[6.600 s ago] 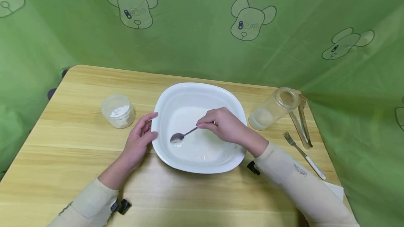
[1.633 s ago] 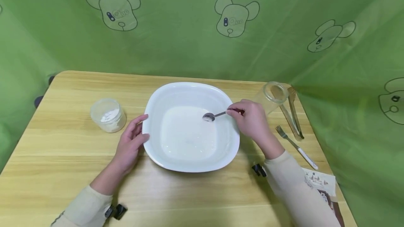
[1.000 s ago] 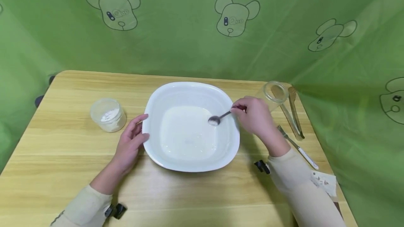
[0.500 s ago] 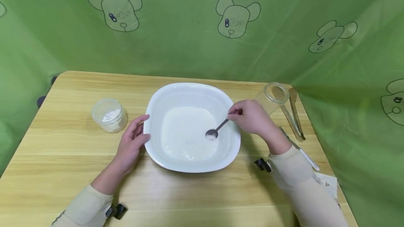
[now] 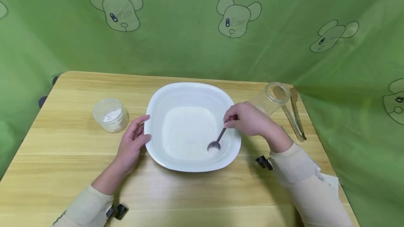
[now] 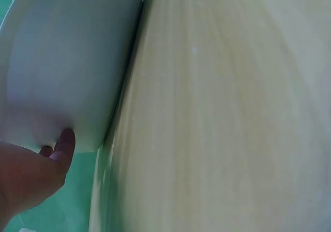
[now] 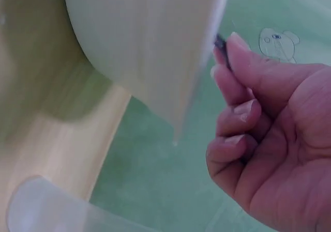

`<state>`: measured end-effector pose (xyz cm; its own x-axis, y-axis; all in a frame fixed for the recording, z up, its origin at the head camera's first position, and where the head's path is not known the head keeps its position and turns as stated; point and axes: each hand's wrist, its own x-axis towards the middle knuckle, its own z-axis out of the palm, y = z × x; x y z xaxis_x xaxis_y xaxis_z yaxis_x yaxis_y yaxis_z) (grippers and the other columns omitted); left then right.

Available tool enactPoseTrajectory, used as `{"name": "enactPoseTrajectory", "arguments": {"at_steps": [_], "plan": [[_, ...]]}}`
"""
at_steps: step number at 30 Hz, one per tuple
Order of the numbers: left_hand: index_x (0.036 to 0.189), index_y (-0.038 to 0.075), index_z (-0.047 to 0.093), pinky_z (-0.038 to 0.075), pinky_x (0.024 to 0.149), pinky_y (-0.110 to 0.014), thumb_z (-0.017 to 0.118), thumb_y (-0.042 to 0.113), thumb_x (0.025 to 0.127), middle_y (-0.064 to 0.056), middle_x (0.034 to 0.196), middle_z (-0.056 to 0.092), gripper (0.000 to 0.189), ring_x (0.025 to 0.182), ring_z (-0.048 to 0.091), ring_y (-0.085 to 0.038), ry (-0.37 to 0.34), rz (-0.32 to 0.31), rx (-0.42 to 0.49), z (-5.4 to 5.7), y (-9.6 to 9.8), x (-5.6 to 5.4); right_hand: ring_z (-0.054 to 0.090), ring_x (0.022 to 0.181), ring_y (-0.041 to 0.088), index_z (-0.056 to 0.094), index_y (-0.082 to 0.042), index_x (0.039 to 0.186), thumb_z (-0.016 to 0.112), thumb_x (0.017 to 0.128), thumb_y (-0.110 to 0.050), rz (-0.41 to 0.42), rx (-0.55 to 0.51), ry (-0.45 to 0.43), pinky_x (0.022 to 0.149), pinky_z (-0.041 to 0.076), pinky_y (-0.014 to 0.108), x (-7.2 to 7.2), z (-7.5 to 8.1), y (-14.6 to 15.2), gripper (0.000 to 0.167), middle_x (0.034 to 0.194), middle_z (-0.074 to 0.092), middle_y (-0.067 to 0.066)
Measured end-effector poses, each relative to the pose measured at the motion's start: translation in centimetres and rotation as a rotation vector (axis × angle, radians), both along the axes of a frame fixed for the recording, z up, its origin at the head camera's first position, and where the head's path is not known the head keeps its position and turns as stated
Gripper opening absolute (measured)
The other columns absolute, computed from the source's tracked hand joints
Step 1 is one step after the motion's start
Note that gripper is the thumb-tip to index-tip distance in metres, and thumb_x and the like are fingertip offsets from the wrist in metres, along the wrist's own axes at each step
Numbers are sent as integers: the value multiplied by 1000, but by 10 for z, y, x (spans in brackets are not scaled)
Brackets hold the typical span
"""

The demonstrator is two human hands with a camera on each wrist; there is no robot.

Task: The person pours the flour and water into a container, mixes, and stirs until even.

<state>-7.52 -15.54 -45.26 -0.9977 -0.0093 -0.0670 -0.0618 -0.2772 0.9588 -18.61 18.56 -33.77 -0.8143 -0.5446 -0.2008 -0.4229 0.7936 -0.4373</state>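
Note:
A large white basin [image 5: 192, 168] stands on the wooden table in the head view, with a thin layer of clear liquid glinting on its floor. My left hand [image 5: 130, 146] holds its left rim, thumb at the edge and fingers outside; in the left wrist view, fingertips [image 6: 66, 139] meet the basin's outer wall [image 6: 67, 61]. Over the right side of the basin, my right hand [image 5: 249, 120] pinches a small metal spoon [image 5: 214, 145] by its handle. The spoon's bowl is low at the front right, with white powder around it. The right wrist view shows only the handle's dark end [image 7: 222, 46].
Left of the basin is a clear plastic tub [image 5: 112, 117] of white powder. A glass jar [image 5: 274, 97] stands at the back right, partly behind my right hand. Beside it lie tongs [image 5: 295, 123] near the table's right edge. White paper [image 5: 332, 182] shows under my right sleeve.
My right hand has moved the spoon from the basin's back right toward its front, bowl lowered. My right forearm now hides the fork. My left hand keeps its place on the rim.

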Motion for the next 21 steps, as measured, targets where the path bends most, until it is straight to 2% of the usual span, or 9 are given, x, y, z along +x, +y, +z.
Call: {"name": "enactPoseTrajectory", "arguments": {"at_steps": [1,3,8,10,12,14,16,19,21], "plan": [[148,2,40,54,93,-32,50,-10,90,-22,145,46,60,125,51,-29,0,-1,0,0,0,0,57,71,16,75,-15,84,74,90,-12,0,3,-8,66,50,34,0,0,0,6,76,65,-7],[148,2,39,53,94,-32,50,-10,90,-22,145,46,60,125,51,-28,1,-5,2,0,0,0,58,72,17,76,-13,86,74,90,-12,-42,0,35,66,50,35,-2,-3,0,5,77,66,-5],[148,2,40,53,94,-32,50,-10,90,-22,144,47,60,125,51,-28,-2,2,-6,-1,-1,0,60,74,24,76,-9,88,73,91,-12,-180,-47,293,67,50,41,-10,-15,-3,6,82,67,4],[148,2,41,53,94,-31,50,-10,90,-23,143,48,60,124,51,-28,-5,6,-10,-1,-1,0,60,75,25,76,-9,89,72,92,-12,-188,-83,369,68,50,42,-13,-22,-7,6,85,68,6],[148,3,41,53,94,-31,50,-10,90,-23,143,48,59,124,51,-28,-7,5,-11,-1,-2,0,61,76,24,76,-9,89,72,92,-12,-177,-117,399,68,50,41,-16,-29,-11,6,86,68,7],[148,3,41,53,94,-31,50,-10,91,-23,143,48,59,124,51,-29,-8,2,-13,-1,-1,0,60,73,21,76,-10,89,72,92,-12,-163,-147,365,65,49,38,-17,-32,-15,6,84,68,5],[148,3,40,53,94,-31,50,-10,91,-23,143,47,59,125,51,-29,-9,-2,-14,0,-1,0,57,70,20,76,-10,88,72,92,-12,-143,-162,275,63,48,36,-15,-30,-18,6,80,66,2],[148,3,40,53,94,-31,50,-9,91,-22,144,47,59,125,50,-30,-9,-5,-15,0,-1,0,54,66,18,76,-12,86,74,90,-12,-108,-131,120,61,47,34,-11,-22,-16,5,72,63,-2],[148,3,40,53,94,-30,50,-10,91,-22,144,47,59,126,49,-30,-7,-8,-14,1,-1,0,54,66,18,76,-12,85,74,90,-13,-97,-91,56,61,47,34,-9,-16,-13,5,70,62,-3]]}}
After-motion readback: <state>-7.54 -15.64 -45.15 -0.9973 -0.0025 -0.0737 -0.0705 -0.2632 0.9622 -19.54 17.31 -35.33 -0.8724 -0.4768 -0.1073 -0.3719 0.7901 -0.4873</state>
